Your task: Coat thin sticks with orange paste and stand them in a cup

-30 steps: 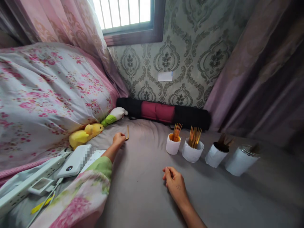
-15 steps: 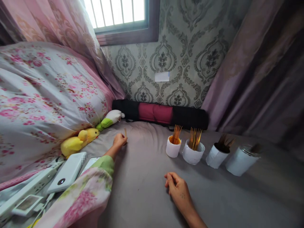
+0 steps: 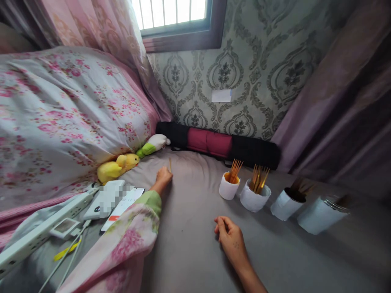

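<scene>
My left hand (image 3: 163,178) rests on the grey sheet, its fingers pinched round a thin yellow stick (image 3: 170,164) that points upward. My right hand (image 3: 229,238) lies on the sheet nearer me, fingers curled loosely with nothing visible in them. To the right of the left hand stand white cups in a row: one with an orange inside (image 3: 228,188) and a second (image 3: 254,198), both holding several sticks, then a third (image 3: 284,204) and a fourth (image 3: 319,215) with darker sticks.
A floral pillow (image 3: 67,118) fills the left. Yellow (image 3: 116,168) and green-white (image 3: 152,145) plush toys lie at its edge. A power bank (image 3: 105,197), phone (image 3: 124,206) and power strip (image 3: 39,234) lie at left. A black-and-red roll (image 3: 214,142) lies along the wall.
The camera has shifted, so everything sits a little to the right in view. My left hand still pinches the stick, now upright; my right hand has stayed where it was.
</scene>
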The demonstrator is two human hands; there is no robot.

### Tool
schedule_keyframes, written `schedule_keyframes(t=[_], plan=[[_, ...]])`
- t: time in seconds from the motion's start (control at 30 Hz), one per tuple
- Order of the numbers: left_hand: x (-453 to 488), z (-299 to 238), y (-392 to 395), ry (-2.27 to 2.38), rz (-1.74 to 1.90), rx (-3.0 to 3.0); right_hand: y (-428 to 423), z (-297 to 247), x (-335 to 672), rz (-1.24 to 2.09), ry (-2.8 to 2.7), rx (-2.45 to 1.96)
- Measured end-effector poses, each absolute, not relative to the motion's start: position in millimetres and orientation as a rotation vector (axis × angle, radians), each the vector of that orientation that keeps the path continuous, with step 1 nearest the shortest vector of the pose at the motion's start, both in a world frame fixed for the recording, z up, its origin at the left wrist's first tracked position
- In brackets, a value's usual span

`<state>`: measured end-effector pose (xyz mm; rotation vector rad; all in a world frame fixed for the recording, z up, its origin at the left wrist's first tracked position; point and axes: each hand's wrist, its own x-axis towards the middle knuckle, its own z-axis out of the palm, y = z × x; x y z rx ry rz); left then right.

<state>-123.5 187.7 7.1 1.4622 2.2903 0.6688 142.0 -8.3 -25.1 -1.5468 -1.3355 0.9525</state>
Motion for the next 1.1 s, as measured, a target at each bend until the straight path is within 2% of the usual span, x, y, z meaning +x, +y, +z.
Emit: schedule_keyframes(t=[0.4, 1.1], plan=[[-107, 15, 170, 2.444, 0.531, 1.499, -7, -23, 142, 0.955, -1.349, -1.528], [-109, 15, 165, 2.443, 0.64, 1.474, -5, -22, 141, 0.902, -1.398, -1.549]])
